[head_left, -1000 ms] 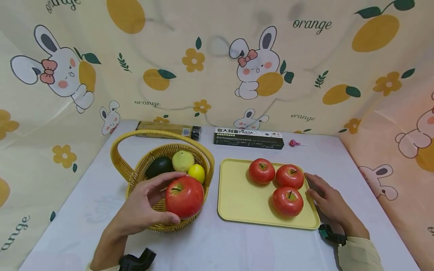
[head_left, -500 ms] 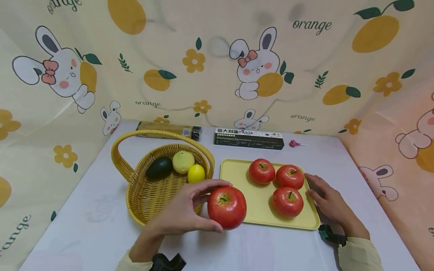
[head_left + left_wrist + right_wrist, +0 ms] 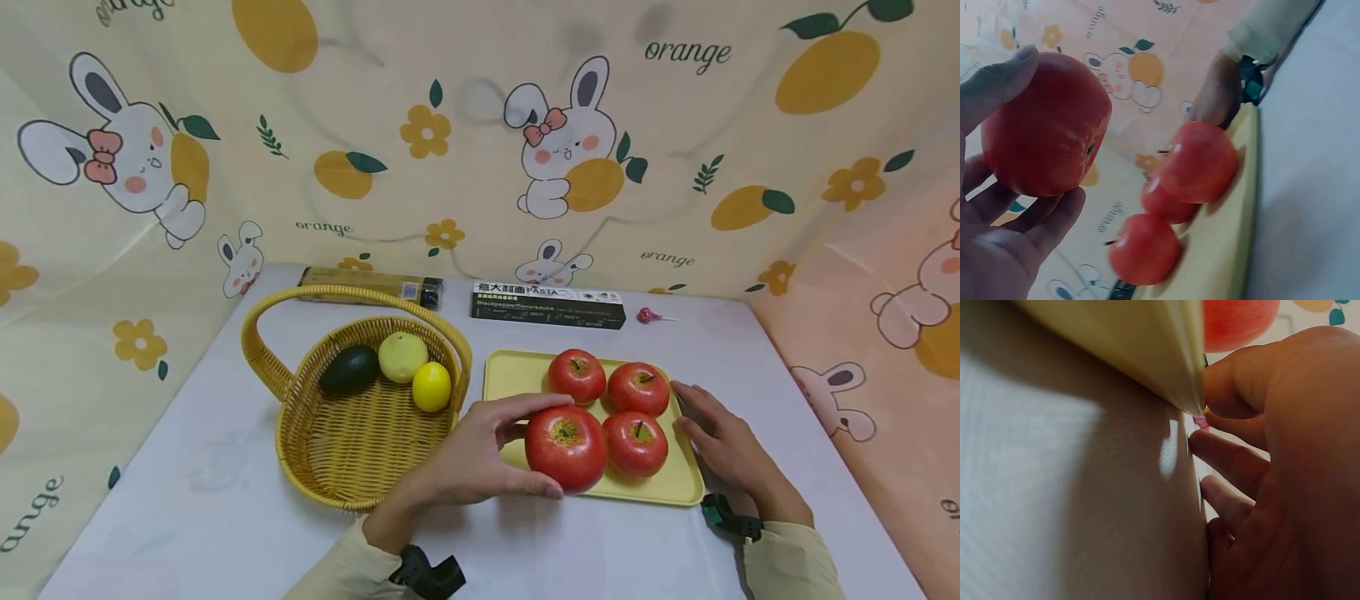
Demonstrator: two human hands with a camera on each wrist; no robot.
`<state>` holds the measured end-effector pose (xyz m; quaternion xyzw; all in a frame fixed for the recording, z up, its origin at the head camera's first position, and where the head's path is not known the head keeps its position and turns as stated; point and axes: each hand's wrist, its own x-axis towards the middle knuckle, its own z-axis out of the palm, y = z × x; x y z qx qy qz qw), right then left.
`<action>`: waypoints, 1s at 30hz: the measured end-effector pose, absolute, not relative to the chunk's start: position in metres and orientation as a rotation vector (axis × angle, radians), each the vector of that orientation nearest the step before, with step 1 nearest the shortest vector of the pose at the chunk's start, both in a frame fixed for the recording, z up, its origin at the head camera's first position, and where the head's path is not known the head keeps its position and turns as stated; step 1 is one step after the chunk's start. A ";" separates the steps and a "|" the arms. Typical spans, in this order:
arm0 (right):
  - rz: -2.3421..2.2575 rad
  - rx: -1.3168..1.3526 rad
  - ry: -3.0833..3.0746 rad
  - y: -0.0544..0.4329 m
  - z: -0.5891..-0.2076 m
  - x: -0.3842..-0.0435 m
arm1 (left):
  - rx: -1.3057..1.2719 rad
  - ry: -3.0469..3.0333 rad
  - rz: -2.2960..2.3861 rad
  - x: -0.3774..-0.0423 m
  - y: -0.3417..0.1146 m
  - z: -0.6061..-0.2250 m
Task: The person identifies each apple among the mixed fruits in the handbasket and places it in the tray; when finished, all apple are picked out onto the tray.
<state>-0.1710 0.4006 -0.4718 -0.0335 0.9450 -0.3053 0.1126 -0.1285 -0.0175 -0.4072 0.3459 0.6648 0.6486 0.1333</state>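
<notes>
My left hand (image 3: 472,458) grips a red apple (image 3: 566,450) between thumb and fingers, held over the near part of a yellow tray (image 3: 510,367). In the left wrist view the held apple (image 3: 1047,125) hangs apart from the others, thumb on one side and fingertips on the other. Three red apples rest on the tray: one at the back (image 3: 576,375), one at the back right (image 3: 637,390) and one in front (image 3: 636,446). My right hand (image 3: 731,442) lies at the tray's right edge, its fingers touching the rim, as the right wrist view shows.
A wicker basket (image 3: 288,450) with an arched handle stands left, holding a dark avocado-like fruit (image 3: 349,370), a pale green round fruit (image 3: 403,357) and a lemon (image 3: 432,387). Behind lie a long packet (image 3: 360,283), a black pasta box (image 3: 547,306) and a wrapped lollipop (image 3: 649,315).
My left hand has carried the apple rightward from above the basket to over the tray. My right hand stays at the tray's edge, and the tray's three apples have not moved.
</notes>
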 end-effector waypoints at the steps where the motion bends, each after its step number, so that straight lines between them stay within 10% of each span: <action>1: -0.893 -0.100 2.775 0.400 -0.472 -0.171 | 0.990 1.931 1.876 -0.130 -0.015 -0.410; 30: -0.898 -0.055 2.740 0.403 -0.473 -0.175 | 0.621 2.382 1.576 -0.144 0.032 -0.464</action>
